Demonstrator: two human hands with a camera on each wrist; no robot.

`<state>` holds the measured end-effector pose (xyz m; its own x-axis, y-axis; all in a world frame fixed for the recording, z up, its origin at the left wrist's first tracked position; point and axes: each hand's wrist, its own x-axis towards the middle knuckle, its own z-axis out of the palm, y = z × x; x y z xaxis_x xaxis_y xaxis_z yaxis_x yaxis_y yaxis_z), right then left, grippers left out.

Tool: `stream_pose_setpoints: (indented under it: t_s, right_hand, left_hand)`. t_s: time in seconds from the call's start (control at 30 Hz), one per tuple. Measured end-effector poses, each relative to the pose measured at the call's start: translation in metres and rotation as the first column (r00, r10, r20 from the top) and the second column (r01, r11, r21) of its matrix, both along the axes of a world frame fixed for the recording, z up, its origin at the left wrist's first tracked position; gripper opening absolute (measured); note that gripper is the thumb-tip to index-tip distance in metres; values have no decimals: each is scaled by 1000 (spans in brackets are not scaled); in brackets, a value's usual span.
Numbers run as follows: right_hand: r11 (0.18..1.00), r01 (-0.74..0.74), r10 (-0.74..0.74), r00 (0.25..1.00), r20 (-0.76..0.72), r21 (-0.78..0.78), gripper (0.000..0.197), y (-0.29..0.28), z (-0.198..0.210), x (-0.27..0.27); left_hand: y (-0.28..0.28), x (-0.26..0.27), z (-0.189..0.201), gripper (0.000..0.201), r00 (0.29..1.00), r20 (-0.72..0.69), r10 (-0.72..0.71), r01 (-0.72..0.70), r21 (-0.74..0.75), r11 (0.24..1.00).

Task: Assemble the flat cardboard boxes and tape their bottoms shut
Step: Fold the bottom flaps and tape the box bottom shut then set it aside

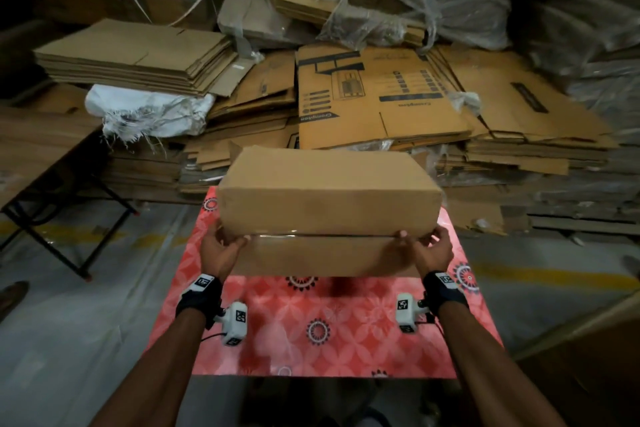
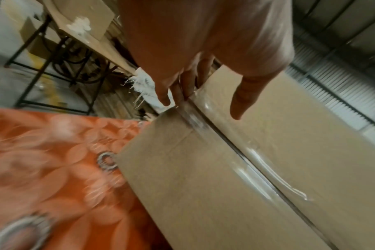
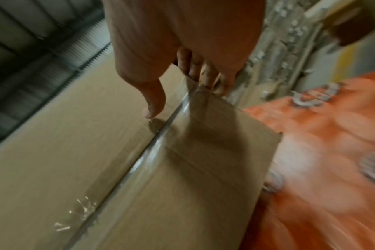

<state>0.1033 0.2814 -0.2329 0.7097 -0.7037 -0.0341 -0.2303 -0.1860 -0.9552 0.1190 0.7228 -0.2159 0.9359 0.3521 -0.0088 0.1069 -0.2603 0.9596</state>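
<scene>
A plain brown cardboard box (image 1: pixel 329 204) is held up over the red patterned table (image 1: pixel 311 329), tipped so that its flap face looks at me. Clear tape (image 1: pixel 322 236) runs along the seam between the two flaps, also seen shiny in the left wrist view as the tape (image 2: pixel 253 165) and in the right wrist view as the tape (image 3: pixel 152 148). My left hand (image 1: pixel 221 250) grips the box's left end, thumb on the flap face and fingers round the side. My right hand (image 1: pixel 429 246) grips the right end the same way.
Stacks of flat cardboard boxes (image 1: pixel 381 97) and plastic wrap fill the space behind the table. Another flat stack (image 1: pixel 138 55) sits on a white sack (image 1: pixel 149 111) at the left. A folding table (image 1: pixel 41 163) stands at the far left. A large box's edge (image 1: pixel 588 350) shows at the right.
</scene>
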Motion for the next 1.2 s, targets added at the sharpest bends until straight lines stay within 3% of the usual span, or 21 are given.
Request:
stream_pose_setpoints:
  t_s: [0.13,0.23,0.37,0.4,0.47,0.53,0.67,0.8,1.0,1.07,1.2]
  right_hand:
    - [999,-14,20,993,114,-50,95,-15,59,48]
    - [992,-45,65,983,171,-117,96,-26,107,77]
    - [967,-98,122,988,92,-234,95,-33,158,95]
    - [964,-107,123,991,52,-243,94,-30,167,96]
    - [949,-127,127,992,-19,-289,93,-26,173,99]
    - [929,-165,145,986,-82,-332,93,-22,168,96]
    - [880,-237,160,964,-214,-411,100,-16,142,90]
    - [813,-365,182,899,-399,-453,123,-6,133,81]
    - [716,-525,218,794,-568,-459,115,19,100,81]
    - [687,-580,265,761,-593,-438,104,33,79,72]
    - [621,-651,325,720,-613,-436,105,62,52,52]
  left_hand:
    - [-9,26,72,60,989,147,-17,19,-14,1000]
    - [-7,36,112,72,982,188,-23,26,-13,1000]
    - [4,43,135,91,976,219,-21,38,-72,997]
    - [5,43,140,89,979,206,-17,40,-111,993]
    - [3,40,141,63,981,187,-43,73,-156,985]
    - [-2,31,137,38,986,154,-59,88,-186,979]
    - [-7,16,121,32,994,77,-80,97,-253,962]
    - [-18,17,107,36,996,72,-54,70,-239,969]
    - [-35,15,57,47,999,-32,-39,31,-209,977]
    - [-44,6,39,43,995,-98,-21,3,-183,983]
    - [-49,-5,16,49,987,-160,11,-22,-66,998]
